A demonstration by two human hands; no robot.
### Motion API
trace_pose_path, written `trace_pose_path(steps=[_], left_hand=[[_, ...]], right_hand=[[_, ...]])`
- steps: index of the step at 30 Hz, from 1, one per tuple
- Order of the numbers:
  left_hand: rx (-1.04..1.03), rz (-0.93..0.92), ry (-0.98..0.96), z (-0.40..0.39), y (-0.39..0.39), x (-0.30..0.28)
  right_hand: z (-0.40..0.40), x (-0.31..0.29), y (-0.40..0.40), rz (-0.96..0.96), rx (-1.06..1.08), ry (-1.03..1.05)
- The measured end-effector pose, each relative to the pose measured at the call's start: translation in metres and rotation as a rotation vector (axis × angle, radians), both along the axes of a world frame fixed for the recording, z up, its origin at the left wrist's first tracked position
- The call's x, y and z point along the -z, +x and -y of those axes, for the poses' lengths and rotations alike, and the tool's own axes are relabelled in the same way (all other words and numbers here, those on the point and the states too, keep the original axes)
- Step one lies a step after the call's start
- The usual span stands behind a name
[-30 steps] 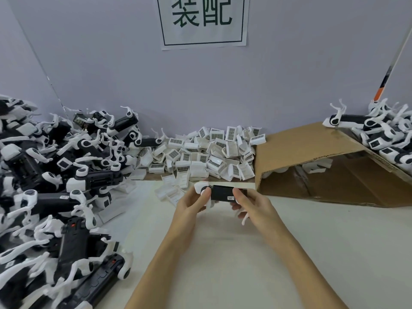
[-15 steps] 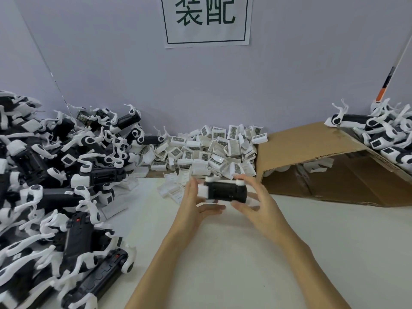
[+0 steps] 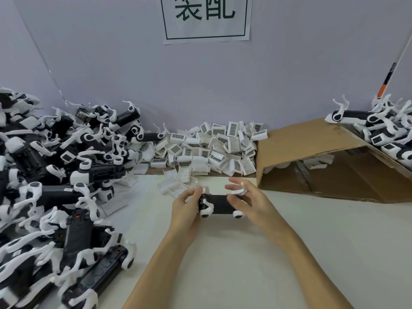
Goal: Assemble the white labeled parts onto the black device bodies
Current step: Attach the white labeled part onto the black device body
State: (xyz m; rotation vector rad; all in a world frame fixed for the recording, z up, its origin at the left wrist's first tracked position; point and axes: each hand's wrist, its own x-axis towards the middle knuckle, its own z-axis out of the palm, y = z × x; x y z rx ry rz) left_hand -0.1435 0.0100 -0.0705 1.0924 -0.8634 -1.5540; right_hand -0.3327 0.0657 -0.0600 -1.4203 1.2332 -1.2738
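Black device body between your two hands

Your left hand [image 3: 186, 208] pinches the black device body [image 3: 219, 204] at its left end; your right hand [image 3: 247, 200] grips the right end, upper fingers spread. It hangs over the white table [image 3: 234, 259], before the white labeled parts [image 3: 207, 150] along the wall.

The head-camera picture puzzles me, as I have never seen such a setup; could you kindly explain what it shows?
There is no machine here: a person wears a camera on the head, looking down at their own two bare hands. The left hand grips one end of a black device body with white arms, above the white table; the right hand holds the other end, fingers partly spread. A pile of white labeled parts lies at the wall. More black device bodies are heaped on the left, others on the right behind a cardboard box. A paper sign hangs above.
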Motion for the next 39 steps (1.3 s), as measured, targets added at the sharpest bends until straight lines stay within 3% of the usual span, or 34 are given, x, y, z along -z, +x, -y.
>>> trace_pose_path(steps=[3, 7, 10, 13, 21, 23, 27, 32, 35, 39], left_hand=[[0.032, -0.046, 0.059, 0.0, 0.004, 0.001], [0.132, -0.114, -0.019, 0.001, 0.001, -0.006], [0.223, 0.046, -0.205, -0.001, -0.003, -0.004], [0.218, 0.171, -0.306, -0.003, -0.004, 0.002], [0.254, -0.08, -0.133, -0.001, -0.003, -0.001], [0.264, -0.141, -0.168, 0.002, 0.0, -0.001], [0.33, -0.29, -0.304, 0.008, 0.009, -0.002], [0.331, -0.463, -0.225, 0.003, 0.006, -0.009], [0.147, -0.551, -0.059, 0.002, 0.005, -0.012], [0.157, -0.384, -0.113, -0.002, 0.008, -0.015]], right_hand=[[-0.001, 0.001, -0.002, -0.023, -0.057, 0.043], [0.002, 0.001, 0.003, -0.001, 0.178, 0.024], [0.003, 0.0, 0.003, 0.121, 0.317, 0.081], [0.002, -0.002, 0.001, 0.079, 0.375, 0.13], [-0.002, -0.006, 0.006, 0.027, 0.395, 0.068], [-0.002, -0.011, 0.009, 0.214, 0.291, 0.12], [-0.006, -0.014, 0.001, 0.808, -0.151, 0.406], [-0.003, -0.008, 0.007, 1.004, -0.193, 0.406], [-0.002, -0.005, 0.01, 0.895, -0.3, 0.322], [0.0, -0.003, 0.019, 0.547, -0.208, 0.269]])
